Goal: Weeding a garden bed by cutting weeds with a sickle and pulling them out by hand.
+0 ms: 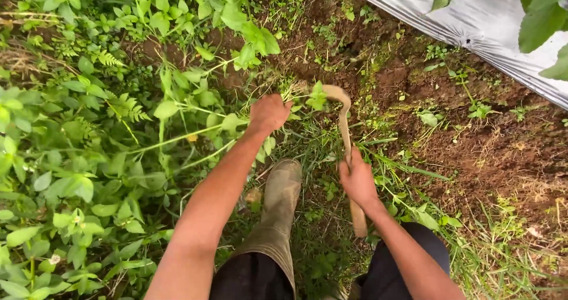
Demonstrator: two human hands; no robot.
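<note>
My left hand (269,113) is closed around a bunch of green weed stems (296,96) low over the soil, pulling them toward the left. My right hand (357,178) grips the wooden handle of a sickle (345,128). Its curved blade hooks over at the top, right beside the held stems. The handle's lower end sticks out below my right fist. My left leg in a muddy olive rubber boot (280,196) stands between both arms on trampled grass.
Dense leafy weeds (77,158) fill the left half. Bare brown soil (473,152) with small sprouts lies to the right. A grey plastic mulch sheet (473,19) runs across the top right corner, with large leaves hanging over it.
</note>
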